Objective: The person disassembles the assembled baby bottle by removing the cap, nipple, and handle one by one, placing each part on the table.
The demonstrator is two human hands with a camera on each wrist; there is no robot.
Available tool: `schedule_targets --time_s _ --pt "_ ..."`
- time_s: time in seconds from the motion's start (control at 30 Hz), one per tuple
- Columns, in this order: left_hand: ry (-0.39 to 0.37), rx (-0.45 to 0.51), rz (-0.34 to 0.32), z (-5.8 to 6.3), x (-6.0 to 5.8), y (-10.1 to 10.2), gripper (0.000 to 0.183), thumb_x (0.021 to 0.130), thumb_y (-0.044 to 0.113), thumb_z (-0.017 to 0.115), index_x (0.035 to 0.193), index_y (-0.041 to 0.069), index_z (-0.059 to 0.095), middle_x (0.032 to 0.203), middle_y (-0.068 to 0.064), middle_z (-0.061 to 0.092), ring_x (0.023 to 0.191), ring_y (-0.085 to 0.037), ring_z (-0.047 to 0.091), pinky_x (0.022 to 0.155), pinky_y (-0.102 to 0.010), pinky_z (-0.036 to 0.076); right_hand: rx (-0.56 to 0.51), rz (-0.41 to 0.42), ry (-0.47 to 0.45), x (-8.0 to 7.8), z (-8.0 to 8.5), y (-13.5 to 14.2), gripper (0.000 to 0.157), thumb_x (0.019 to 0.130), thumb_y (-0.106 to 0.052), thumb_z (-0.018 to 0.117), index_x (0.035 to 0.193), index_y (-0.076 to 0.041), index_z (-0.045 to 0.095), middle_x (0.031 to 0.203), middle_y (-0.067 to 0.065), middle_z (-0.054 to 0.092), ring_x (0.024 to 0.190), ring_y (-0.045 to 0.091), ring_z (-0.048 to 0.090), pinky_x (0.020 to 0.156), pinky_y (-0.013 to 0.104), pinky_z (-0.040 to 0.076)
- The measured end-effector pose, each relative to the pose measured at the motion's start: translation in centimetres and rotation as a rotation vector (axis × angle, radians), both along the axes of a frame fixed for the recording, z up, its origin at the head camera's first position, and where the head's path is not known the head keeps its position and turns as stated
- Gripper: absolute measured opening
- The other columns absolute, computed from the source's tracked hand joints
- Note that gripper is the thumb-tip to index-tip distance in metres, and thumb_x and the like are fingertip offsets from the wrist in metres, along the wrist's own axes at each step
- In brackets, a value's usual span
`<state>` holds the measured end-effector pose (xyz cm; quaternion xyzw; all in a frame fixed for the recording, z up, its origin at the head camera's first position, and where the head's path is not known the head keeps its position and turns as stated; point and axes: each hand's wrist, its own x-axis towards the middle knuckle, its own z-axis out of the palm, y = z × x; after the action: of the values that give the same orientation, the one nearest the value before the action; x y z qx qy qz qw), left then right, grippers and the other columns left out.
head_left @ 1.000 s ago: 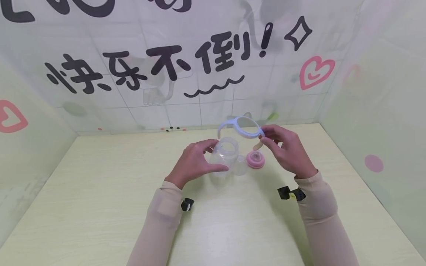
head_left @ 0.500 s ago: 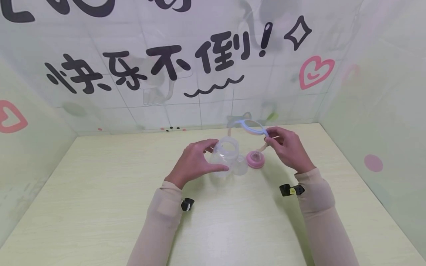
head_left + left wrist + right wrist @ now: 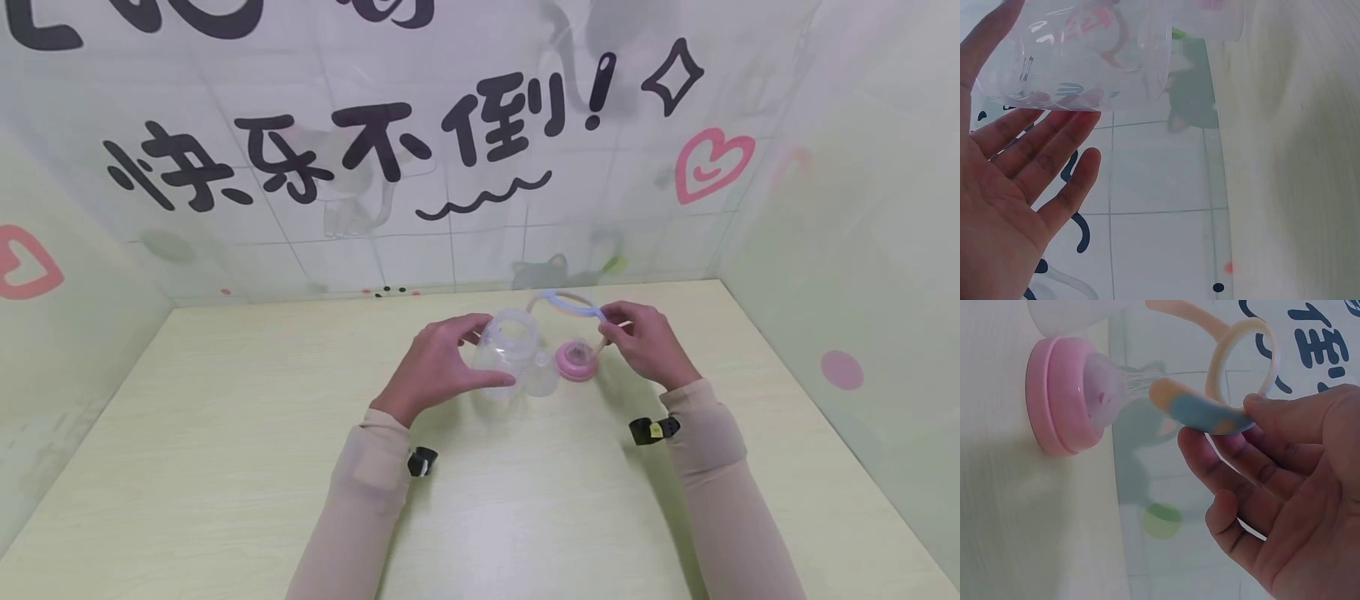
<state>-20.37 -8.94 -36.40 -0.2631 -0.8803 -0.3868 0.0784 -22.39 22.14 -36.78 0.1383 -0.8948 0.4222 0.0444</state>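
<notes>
My left hand (image 3: 435,367) grips a clear baby bottle (image 3: 504,360) from its left side, thumb in front and fingers behind. The bottle's open mouth faces up, and faint printed figures show on its wall in the left wrist view. My right hand (image 3: 651,343) pinches one grip of a two-handled bottle holder (image 3: 1194,412), a ring with curved blue and peach handles. That ring is held up behind a bottle nipple in a pink collar (image 3: 576,363), which sits on the table with its tip up. Between bottle and collar stands a clear cap (image 3: 542,379).
The pale wooden table (image 3: 480,517) meets a printed back wall (image 3: 420,258) just beyond the hands. Side walls (image 3: 862,275) close it in at left and right. Each sleeved wrist carries a small black camera mount (image 3: 654,430).
My right hand has lowered the bottle holder and shifted it slightly right; its ring looks flatter, and its near handle now overlaps the pink collar. The left hand and bottle have stayed put.
</notes>
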Motion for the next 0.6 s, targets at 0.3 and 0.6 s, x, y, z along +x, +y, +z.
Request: schedule_targets --time_s 0.3,0.6 --pt "0.0 -0.004 -0.003 0.0 0.0 0.0 0.071 0.065 0.05 0.09 0.123 0.016 0.067 0.099 0.009 0.068 0.093 -0.011 0.064 0.076 -0.033 0.053 0.032 -0.021 -0.044 -0.2 -0.8 0.3 0.025 0.099 -0.002 0.057 0.119 0.012 0.061 0.098 0.027 0.066 0.083 0.041 0.068 0.068 0.034 0.049" --pt "0.011 -0.002 -0.007 0.0 -0.1 0.0 0.071 0.065 0.049 0.09 0.123 0.016 0.067 0.099 0.009 0.068 0.092 -0.011 0.065 0.077 -0.033 0.053 0.072 -0.039 -0.065 -0.8 -1.8 0.5 0.025 0.098 -0.002 0.057 0.118 0.012 0.062 0.097 0.025 0.067 0.081 0.036 0.069 0.07 0.033 0.049"
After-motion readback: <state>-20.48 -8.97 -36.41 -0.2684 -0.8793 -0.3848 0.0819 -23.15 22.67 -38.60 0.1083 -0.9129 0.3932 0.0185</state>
